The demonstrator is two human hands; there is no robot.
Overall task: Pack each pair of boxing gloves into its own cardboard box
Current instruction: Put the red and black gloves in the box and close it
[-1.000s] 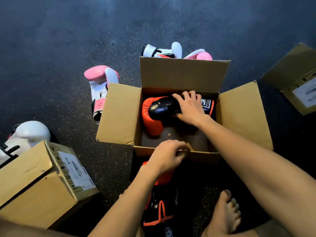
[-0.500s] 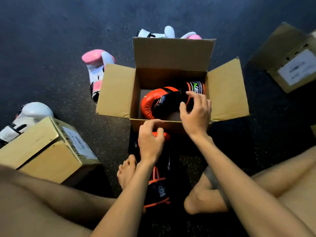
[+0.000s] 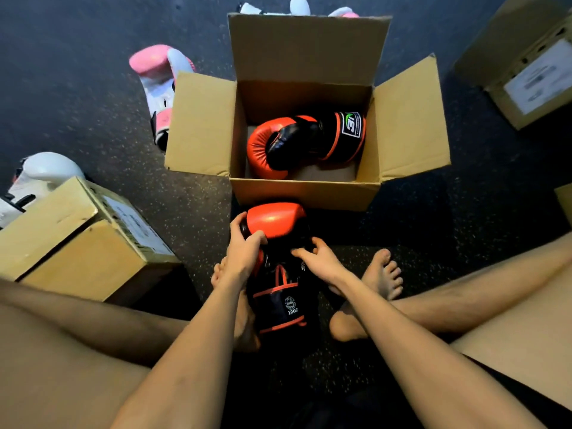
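An open cardboard box (image 3: pixel 303 193) stands on the dark floor ahead, flaps spread. Inside it an orange-and-black boxing glove (image 3: pixel 297 144) lies on its side, cuff to the right. The matching second glove (image 3: pixel 278 261) lies on the floor just in front of the box, between my feet, orange end toward the box. My left hand (image 3: pixel 244 252) grips its left side near the padded end. My right hand (image 3: pixel 318 258) holds its right side at the black middle part.
A pink-and-white glove (image 3: pixel 158 85) lies left of the open box; another pink-and-white glove (image 3: pixel 297 6) peeks out behind its far flap. A white glove (image 3: pixel 37 178) sits behind a closed box (image 3: pixel 80 239) at left. Another labelled box (image 3: pixel 526 63) stands at right. My bare legs frame the floor.
Both hands left the box and came down onto the second glove on the floor. The view has tilted down and my legs and feet now show.
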